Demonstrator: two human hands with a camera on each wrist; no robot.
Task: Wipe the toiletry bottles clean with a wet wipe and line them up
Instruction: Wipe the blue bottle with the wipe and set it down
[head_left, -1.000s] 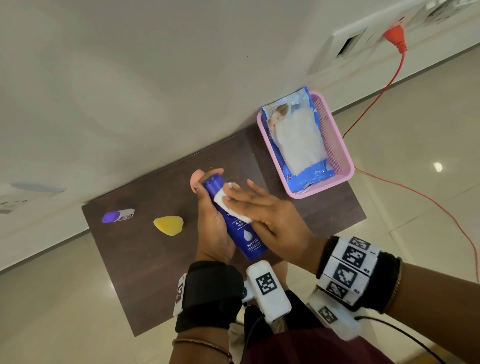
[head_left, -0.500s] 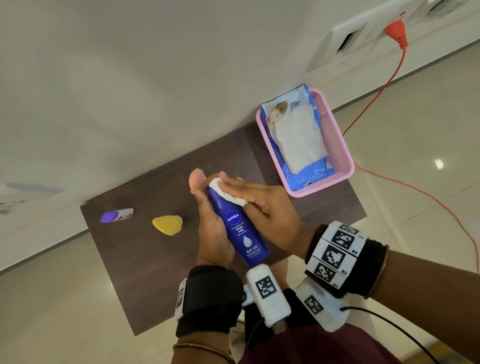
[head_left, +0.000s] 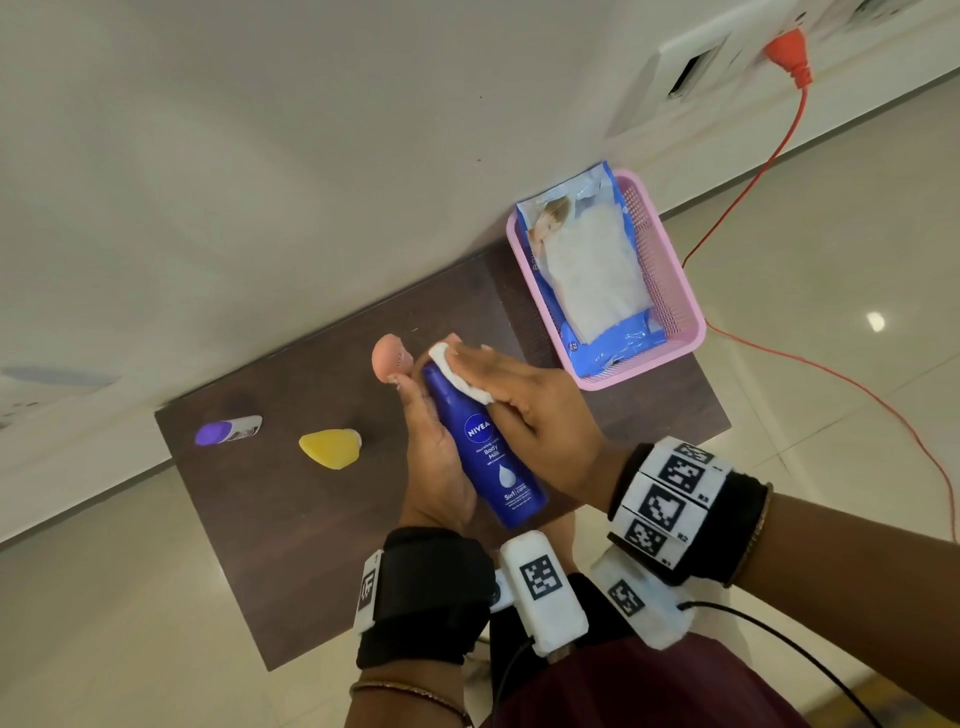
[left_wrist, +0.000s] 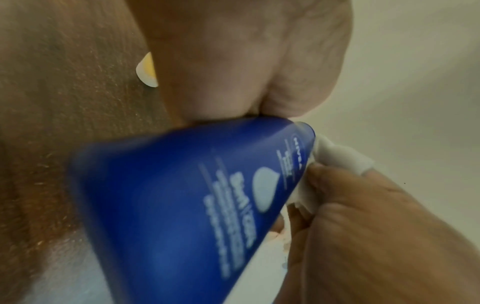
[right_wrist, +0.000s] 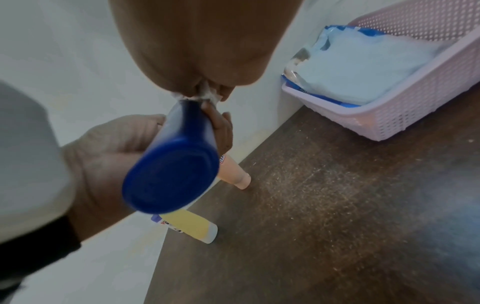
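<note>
My left hand (head_left: 434, 441) grips a blue Nivea lotion bottle (head_left: 483, 452) (left_wrist: 182, 205) (right_wrist: 171, 174) above the dark wooden table (head_left: 291, 545), its base toward me. With its fingers fairly straight, my right hand (head_left: 524, 395) presses a folded white wet wipe (head_left: 457, 371) (left_wrist: 337, 156) against the bottle's far end. A peach bottle (head_left: 390, 356) (right_wrist: 233, 172) stands just behind my hands. Farther left stand a yellow bottle (head_left: 331, 447) (right_wrist: 189, 226) and a purple-capped white one (head_left: 226, 431).
A pink plastic basket (head_left: 670, 291) (right_wrist: 415, 98) holding a blue wet-wipe pack (head_left: 587, 270) sits at the table's back right corner against the wall. An orange cord (head_left: 753, 187) hangs from a wall socket down to the floor on the right.
My right hand has slid the wipe from the middle of the blue bottle up to its far end, uncovering the label. The left hand keeps its hold.
</note>
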